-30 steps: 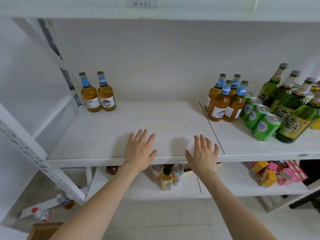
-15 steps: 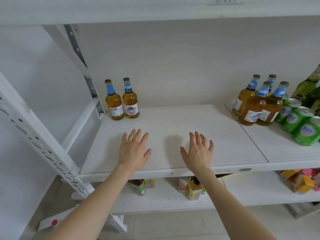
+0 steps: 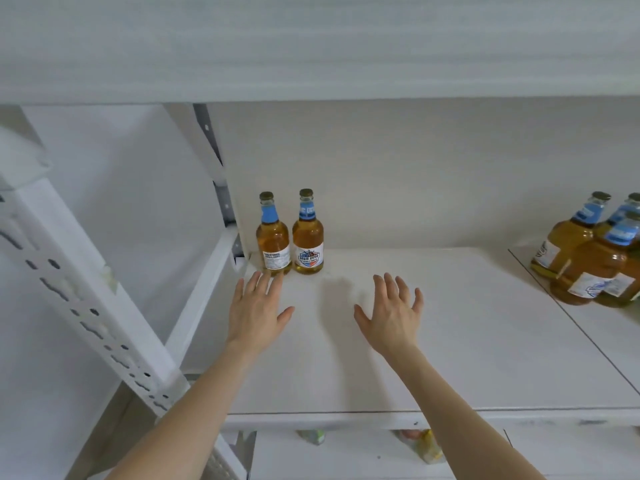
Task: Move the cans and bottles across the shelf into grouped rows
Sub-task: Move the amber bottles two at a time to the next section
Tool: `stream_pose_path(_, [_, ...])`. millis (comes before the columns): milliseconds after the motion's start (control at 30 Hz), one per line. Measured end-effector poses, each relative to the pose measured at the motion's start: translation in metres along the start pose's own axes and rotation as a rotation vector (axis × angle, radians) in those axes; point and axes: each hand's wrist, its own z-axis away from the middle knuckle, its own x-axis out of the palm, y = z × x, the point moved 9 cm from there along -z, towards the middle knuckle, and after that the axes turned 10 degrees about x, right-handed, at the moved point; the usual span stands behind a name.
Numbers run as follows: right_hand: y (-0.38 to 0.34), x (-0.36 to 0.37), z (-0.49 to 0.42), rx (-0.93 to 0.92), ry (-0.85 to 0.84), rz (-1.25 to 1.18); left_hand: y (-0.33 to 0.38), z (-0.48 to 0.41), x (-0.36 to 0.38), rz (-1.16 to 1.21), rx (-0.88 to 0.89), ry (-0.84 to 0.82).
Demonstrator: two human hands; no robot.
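Two amber bottles with blue neck labels stand side by side at the back left corner of the white shelf [image 3: 450, 341]: a left bottle [image 3: 273, 237] and a right bottle [image 3: 308, 235]. My left hand [image 3: 256, 306] is spread flat, fingers straight, its fingertips just in front of the left bottle's base. My right hand [image 3: 391, 313] is spread open over the bare shelf to the right, holding nothing. A cluster of amber bottles [image 3: 588, 258] stands at the right edge, partly cut off by the frame.
A perforated white upright [image 3: 86, 299] slants down at the left, and a shelf board [image 3: 311, 46] hangs overhead. Below the shelf edge, tops of drinks [image 3: 420, 445] show on a lower shelf. A seam [image 3: 571, 317] splits the shelf boards at the right.
The view has swung left and closer; green cans and bottles have left the frame. Both hands have reached farther back toward the two bottles in the corner, still spread and holding nothing.
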Motion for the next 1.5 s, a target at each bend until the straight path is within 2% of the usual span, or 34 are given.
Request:
stream_pose_path(167, [-0.044, 0.002, -0.026, -0.051, 0.023, -0.032, -0.037, -0.015, 0.01, 0.048, -0.074, 0.047])
stream_pose_path(333, [-0.075, 0.013, -0.05, -0.1, 0.041, -0.036, -0.054, -0.033, 0.025, 0.198, -0.139, 0.122])
stream_pose_path(400, [-0.083, 0.019, -0.061, -0.111, 0.049, -0.059, -0.058, -0.043, 0.032, 0.3, -0.133, 0.164])
stream_pose_path(500, [-0.091, 0.031, -0.082, -0.101, 0.032, -0.131, -0.065, -0.059, 0.044, 0.605, -0.128, 0.254])
stream_pose_path(600, [-0.098, 0.048, -0.11, -0.069, -0.092, -0.327, -0.074, -0.078, 0.062, 0.991, -0.199, 0.256])
stream_pose_path(667, [-0.106, 0.061, -0.127, -0.047, -0.283, -0.582, -0.081, -0.089, 0.077, 1.212, -0.266, 0.207])
stream_pose_path(767, [-0.119, 0.075, -0.141, -0.011, -0.5, -0.966, -0.093, -0.101, 0.092, 1.378, -0.335, 0.189])
stream_pose_path(867, [-0.127, 0.085, -0.151, -0.011, -0.601, -1.12, -0.1, -0.113, 0.1, 1.424, -0.374, 0.156])
stream_pose_path(967, [-0.133, 0.093, -0.155, -0.031, -0.65, -1.16, -0.097, -0.12, 0.104, 1.446, -0.367, 0.091])
stream_pose_path(1167, [-0.121, 0.085, -0.146, -0.005, -0.531, -1.164, -0.089, -0.107, 0.097, 1.404, -0.385, 0.043])
stream_pose_path(1300, [-0.108, 0.077, -0.123, -0.029, -0.529, -1.199, -0.075, -0.081, 0.095, 1.432, -0.405, -0.008])
stream_pose_path(1500, [-0.089, 0.074, -0.079, 0.16, -0.654, -1.364, -0.052, -0.031, 0.069, 1.522, -0.483, 0.008])
